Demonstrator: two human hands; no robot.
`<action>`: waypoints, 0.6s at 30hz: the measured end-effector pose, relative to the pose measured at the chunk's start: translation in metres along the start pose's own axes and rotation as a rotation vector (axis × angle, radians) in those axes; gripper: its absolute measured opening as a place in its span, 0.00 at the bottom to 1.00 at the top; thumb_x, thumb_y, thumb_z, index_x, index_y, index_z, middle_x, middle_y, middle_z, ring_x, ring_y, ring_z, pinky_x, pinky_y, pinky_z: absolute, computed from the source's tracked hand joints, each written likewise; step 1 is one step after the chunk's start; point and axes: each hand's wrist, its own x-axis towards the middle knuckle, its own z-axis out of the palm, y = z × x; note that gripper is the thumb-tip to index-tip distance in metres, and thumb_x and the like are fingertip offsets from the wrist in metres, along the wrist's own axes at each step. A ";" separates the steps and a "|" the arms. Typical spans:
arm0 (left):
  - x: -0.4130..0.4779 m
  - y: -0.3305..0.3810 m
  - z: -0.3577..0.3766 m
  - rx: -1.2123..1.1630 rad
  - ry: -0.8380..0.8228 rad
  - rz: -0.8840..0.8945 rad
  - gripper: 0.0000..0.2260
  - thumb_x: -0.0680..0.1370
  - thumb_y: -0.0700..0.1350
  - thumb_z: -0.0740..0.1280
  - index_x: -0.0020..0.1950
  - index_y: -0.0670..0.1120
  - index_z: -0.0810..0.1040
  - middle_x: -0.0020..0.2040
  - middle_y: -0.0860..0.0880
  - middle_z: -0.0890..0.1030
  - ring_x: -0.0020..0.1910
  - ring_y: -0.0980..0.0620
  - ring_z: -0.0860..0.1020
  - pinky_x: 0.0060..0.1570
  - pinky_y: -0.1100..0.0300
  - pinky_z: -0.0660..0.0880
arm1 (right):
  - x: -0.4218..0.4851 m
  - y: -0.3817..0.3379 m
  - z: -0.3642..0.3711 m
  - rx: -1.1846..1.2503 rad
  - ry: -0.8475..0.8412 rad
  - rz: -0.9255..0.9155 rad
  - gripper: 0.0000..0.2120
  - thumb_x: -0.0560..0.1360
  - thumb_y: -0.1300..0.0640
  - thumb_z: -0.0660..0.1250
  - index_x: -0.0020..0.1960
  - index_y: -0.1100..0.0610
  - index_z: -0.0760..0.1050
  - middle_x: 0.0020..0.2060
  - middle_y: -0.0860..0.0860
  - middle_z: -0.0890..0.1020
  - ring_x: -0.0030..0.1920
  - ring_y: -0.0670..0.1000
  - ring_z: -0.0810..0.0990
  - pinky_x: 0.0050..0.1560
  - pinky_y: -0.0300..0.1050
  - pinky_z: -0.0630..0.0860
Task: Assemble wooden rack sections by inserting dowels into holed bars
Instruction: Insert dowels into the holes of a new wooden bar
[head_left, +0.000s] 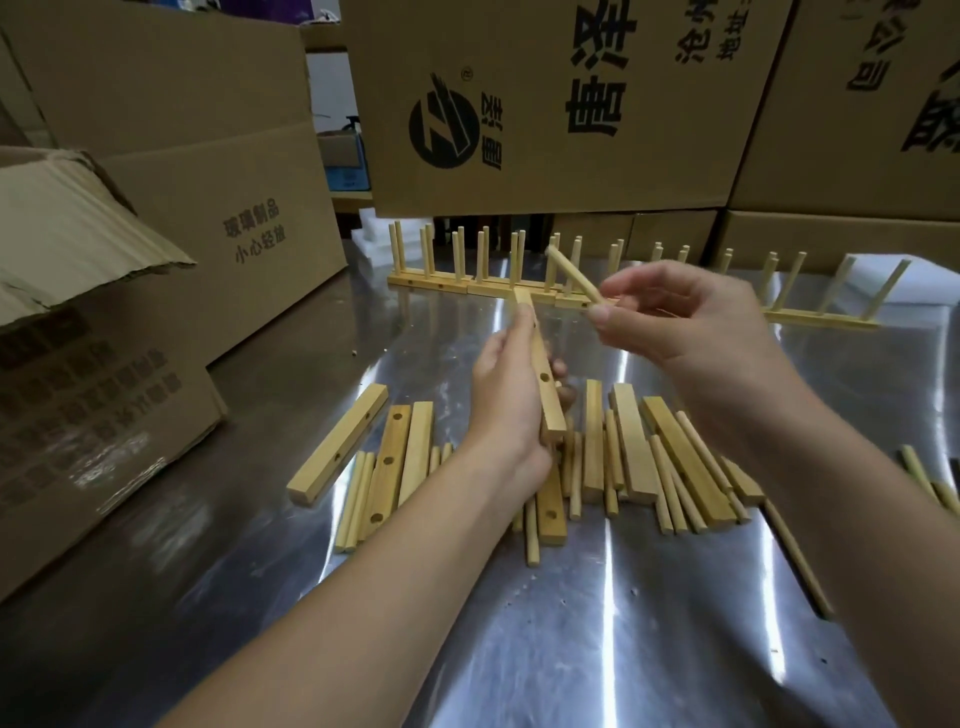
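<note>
Two hands are above the metal surface (571, 649): my left hand (511, 400) grasps a holed bar (546, 387) held almost upright, and my right hand (691, 317) pinches one dowel (574, 275) just beside the bar's top end. Loose bars and dowels (519, 467) lie below my hands, and finished rack sections (519, 286) stand behind them.

Reflective steel tabletop (571, 639) streaked with glare, printed cardboard boxes (561, 104) stacked behind and left, white foam (370, 240) beyond
</note>
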 end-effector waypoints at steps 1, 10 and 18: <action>0.003 -0.001 0.000 -0.046 -0.017 -0.020 0.15 0.86 0.55 0.64 0.60 0.43 0.78 0.38 0.50 0.76 0.31 0.56 0.75 0.29 0.63 0.72 | 0.001 0.004 -0.006 -0.039 -0.001 0.009 0.08 0.76 0.61 0.75 0.54 0.52 0.84 0.44 0.49 0.85 0.50 0.49 0.87 0.51 0.41 0.83; 0.011 0.002 -0.010 -0.098 -0.055 -0.077 0.18 0.87 0.55 0.61 0.63 0.45 0.85 0.38 0.51 0.79 0.29 0.57 0.73 0.26 0.64 0.69 | 0.010 0.011 -0.033 -0.213 -0.131 0.041 0.12 0.75 0.59 0.76 0.57 0.48 0.86 0.43 0.48 0.85 0.46 0.45 0.86 0.46 0.30 0.79; 0.007 -0.002 -0.008 0.017 -0.146 -0.021 0.18 0.87 0.55 0.63 0.60 0.44 0.86 0.39 0.51 0.80 0.30 0.56 0.74 0.26 0.63 0.70 | 0.008 0.011 -0.023 -0.437 -0.218 0.002 0.04 0.77 0.52 0.74 0.49 0.42 0.83 0.43 0.39 0.85 0.43 0.41 0.84 0.38 0.32 0.80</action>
